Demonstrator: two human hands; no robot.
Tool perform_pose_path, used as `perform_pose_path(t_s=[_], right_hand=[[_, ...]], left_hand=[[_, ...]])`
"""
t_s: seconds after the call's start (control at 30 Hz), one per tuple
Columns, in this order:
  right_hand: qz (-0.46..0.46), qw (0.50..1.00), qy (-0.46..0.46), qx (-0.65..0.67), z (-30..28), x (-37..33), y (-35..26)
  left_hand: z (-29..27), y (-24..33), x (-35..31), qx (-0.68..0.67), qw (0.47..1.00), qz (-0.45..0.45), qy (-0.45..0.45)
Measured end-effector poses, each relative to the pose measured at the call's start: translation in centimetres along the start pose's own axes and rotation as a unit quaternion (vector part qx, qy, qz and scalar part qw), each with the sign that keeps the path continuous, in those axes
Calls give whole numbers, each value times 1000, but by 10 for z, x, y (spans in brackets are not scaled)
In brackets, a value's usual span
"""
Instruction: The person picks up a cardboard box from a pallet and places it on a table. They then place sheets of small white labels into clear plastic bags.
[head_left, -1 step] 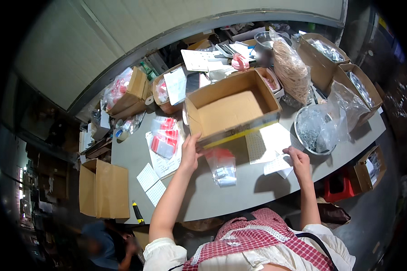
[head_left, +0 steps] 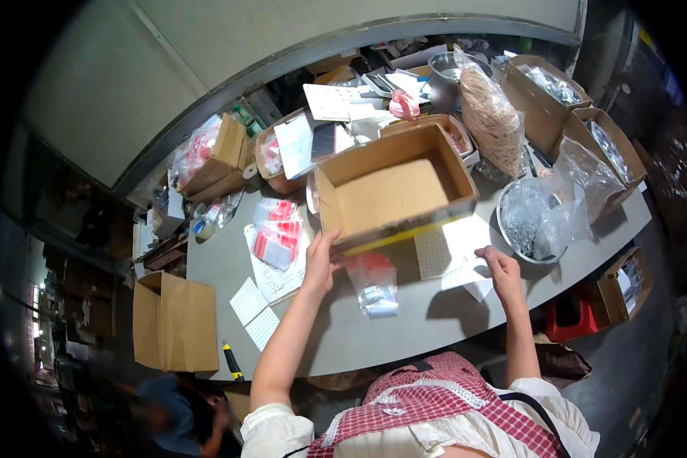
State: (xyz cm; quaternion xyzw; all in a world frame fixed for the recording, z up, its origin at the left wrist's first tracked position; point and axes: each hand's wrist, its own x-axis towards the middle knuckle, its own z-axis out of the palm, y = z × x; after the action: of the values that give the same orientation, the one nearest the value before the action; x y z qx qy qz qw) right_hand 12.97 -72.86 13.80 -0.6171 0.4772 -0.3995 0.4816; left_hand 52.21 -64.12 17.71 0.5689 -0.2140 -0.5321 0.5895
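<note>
A cardboard box (head_left: 395, 187) without a lid, brown inside with a dark and yellow band along its near side, sits before me at mid-table. My left hand (head_left: 322, 263) is closed on its near left corner. Pinched between the fingers of my right hand (head_left: 502, 269) is a small white sheet (head_left: 466, 274), above another piece of white paper (head_left: 479, 289). Below the box lies a clear zip bag (head_left: 375, 288) with a red top and small pale items inside. A printed white sheet (head_left: 437, 254) lies partly under the box's near side.
Red-topped zip bags (head_left: 276, 237) lie on paper at left. A yellow-and-black cutter (head_left: 233, 362) rests by the near edge, beside another carton (head_left: 177, 320). At right stand a metal bowl of small hardware (head_left: 520, 229) and a bag of tan pieces (head_left: 493, 122). A person (head_left: 177, 416) is at lower left.
The box has shifted slightly to the right at its far side. The small white sheet in my right hand has moved a little up and left.
</note>
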Motion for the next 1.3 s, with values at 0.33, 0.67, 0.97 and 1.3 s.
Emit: perform_pose_path(t_s=[0.33,0.67,0.97,1.3], right_hand=[[195,964,-172,60,-49,-3,53],[323,920,36,219,-81,-57,27],[254,924,39,284,-98,-86,49],[279,930,49,235,-69,-102,23]], left_hand=[[11,0,-42,116,990,-43,-70],[26,28,51,203,947,-44,-244],[99,39,227,215,969,-32,-114],[89,39,282,522,845,107,-43]])
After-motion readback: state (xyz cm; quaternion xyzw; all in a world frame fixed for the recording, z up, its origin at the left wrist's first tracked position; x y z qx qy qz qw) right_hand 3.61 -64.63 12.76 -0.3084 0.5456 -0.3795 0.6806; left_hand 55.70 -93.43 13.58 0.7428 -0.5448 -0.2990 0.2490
